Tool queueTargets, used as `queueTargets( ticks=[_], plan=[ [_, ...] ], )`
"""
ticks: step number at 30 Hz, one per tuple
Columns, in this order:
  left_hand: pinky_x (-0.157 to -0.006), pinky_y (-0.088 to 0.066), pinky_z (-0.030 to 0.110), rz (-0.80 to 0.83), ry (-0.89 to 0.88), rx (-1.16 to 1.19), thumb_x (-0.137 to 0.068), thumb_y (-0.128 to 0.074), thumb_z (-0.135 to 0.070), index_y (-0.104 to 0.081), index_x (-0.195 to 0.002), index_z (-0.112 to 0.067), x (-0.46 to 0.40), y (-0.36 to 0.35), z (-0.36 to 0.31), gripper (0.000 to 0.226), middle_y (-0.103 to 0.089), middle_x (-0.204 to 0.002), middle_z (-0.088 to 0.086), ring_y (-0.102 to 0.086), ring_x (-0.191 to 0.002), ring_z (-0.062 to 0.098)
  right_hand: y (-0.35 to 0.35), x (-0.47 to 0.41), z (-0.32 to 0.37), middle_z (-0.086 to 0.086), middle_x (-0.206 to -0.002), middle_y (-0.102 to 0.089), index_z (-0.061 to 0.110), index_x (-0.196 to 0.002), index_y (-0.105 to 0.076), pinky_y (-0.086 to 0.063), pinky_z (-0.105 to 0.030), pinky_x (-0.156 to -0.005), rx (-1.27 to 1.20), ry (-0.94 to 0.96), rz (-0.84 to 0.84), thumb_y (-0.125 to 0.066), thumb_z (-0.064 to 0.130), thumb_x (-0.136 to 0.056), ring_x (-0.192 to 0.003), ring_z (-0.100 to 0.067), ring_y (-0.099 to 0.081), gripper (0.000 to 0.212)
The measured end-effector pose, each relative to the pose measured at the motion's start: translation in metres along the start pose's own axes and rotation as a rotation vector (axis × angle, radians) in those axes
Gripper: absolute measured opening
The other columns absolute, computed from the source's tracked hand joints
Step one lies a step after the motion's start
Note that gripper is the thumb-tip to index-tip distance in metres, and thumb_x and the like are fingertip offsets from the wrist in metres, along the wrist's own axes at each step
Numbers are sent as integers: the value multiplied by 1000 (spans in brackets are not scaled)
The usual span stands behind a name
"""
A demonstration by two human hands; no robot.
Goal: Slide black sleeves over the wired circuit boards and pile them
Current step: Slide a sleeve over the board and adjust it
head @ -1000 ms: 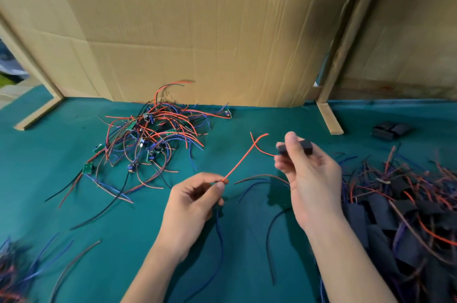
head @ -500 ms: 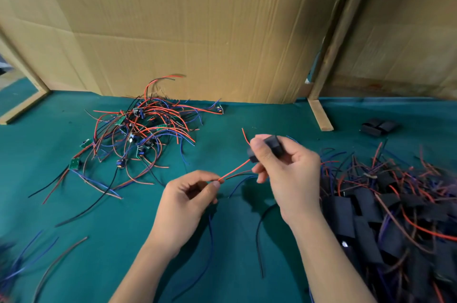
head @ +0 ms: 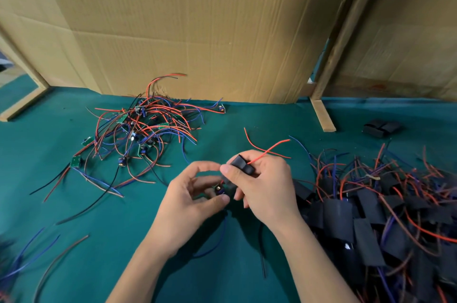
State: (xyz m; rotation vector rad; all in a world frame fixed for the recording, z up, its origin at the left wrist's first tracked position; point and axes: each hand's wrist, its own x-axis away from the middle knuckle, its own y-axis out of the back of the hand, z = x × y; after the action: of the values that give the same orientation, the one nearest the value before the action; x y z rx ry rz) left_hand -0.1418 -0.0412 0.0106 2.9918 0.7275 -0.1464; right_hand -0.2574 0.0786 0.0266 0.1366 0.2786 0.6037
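Sleeves aren't on the loose boards yet: that tangle of bare circuit boards [head: 138, 134] with red, blue and black wires sits far left on the green table [head: 61, 204], well apart from the hands. Near centre, the left hand [head: 190, 199] has its fingers curled round a small circuit board [head: 219, 189], pinching it between thumb and fingertips. Touching it on the right, the right hand [head: 267, 186] grips a black sleeve [head: 243, 165] between thumb and fingers, with a red wire [head: 268, 150] poking out the far end of it. Blue and black wires hang down below both hands. Near right is the big heap of sleeved boards [head: 371, 216], and far right a few spare sleeves [head: 380, 127] lie by themselves. Cardboard [head: 197, 30] walls off the far side
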Motion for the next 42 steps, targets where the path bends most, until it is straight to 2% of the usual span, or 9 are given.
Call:
queueTargets(
  ticks=[6,13,16,18,20,26,32,37,42],
  plan=[
    [-58,-42,14,-37,1,5,-78,-82,-30,-70,-93,-24,0,-2,0,20,-73,-80,4,-54,-62,8,4,-3,6,-6,-59,-66,8,-79,-72,-38,-20,-35,-364,-77,-51,-76,7,-90,-40,-13,-53,12],
    [-51,-35,27,-142,-46,-51,-78,-81,-33,-76,-83,-9,1,-1,2,25,-54,-58,4,-40,-54,15,0,0,4,-4,-57,-66,11,-80,-72,-42,-25,-39,-199,-41,-56,-82,18,-86,-44,-17,-58,13],
    [-53,-35,26,-160,-67,-177,-80,-78,-30,-77,-81,-15,1,-1,2,15,-55,-58,12,-41,-52,13,0,1,4,-2,-55,-64,12,-81,-73,-43,-24,-39,-148,-43,-52,-83,21,-85,-43,-15,-57,14],
    [-52,-37,18,-170,-79,-257,-82,-80,-20,-79,-78,-23,1,-2,1,6,-60,-57,-4,-45,-50,4,2,-1,4,-4,-56,-65,11,-83,-72,-42,-24,-40,-163,-53,-75,-83,23,-85,-42,-16,-57,16],
    [-54,-39,14,-178,-92,-335,-83,-79,-12,-78,-75,-27,2,-3,0,17,-67,-63,-8,-51,-53,1,3,-2,4,-5,-55,-64,11,-85,-72,-41,-23,-39,-159,-58,-71,-83,24,-85,-40,-16,-56,17],
    [-61,-44,35,-211,-182,-537,-83,-69,-27,-71,-72,-18,3,-4,-1,14,-58,-65,3,-53,-62,19,2,-2,-1,-7,-50,-62,12,-81,-72,-39,-22,-40,-112,-89,-45,-81,33,-87,-36,-19,-52,24],
    [-53,-31,14,-178,-252,-714,-84,-72,-12,-66,-67,-22,4,-6,-3,20,-48,-60,-2,-49,-59,15,-1,0,-2,0,-52,-66,16,-79,-70,-44,-21,-41,22,-42,-22,-79,44,-81,-39,-16,-60,30],
    [-58,-39,17,-170,-259,-681,-84,-71,-20,-74,-77,-27,4,-5,-5,10,-58,-67,-6,-56,-66,14,0,0,-4,-3,-55,-68,19,-79,-70,-47,-29,-42,3,-93,-17,-76,57,-74,-43,-28,-64,39],
    [-56,-47,22,-336,-136,-544,-76,-77,-23,-66,-76,-25,4,-5,-1,11,-66,-67,-9,-57,-56,10,-5,3,-1,-5,-53,-66,21,-83,-71,-44,-26,-38,-26,-101,63,-76,56,-74,-41,-25,-62,36]
  ],
)
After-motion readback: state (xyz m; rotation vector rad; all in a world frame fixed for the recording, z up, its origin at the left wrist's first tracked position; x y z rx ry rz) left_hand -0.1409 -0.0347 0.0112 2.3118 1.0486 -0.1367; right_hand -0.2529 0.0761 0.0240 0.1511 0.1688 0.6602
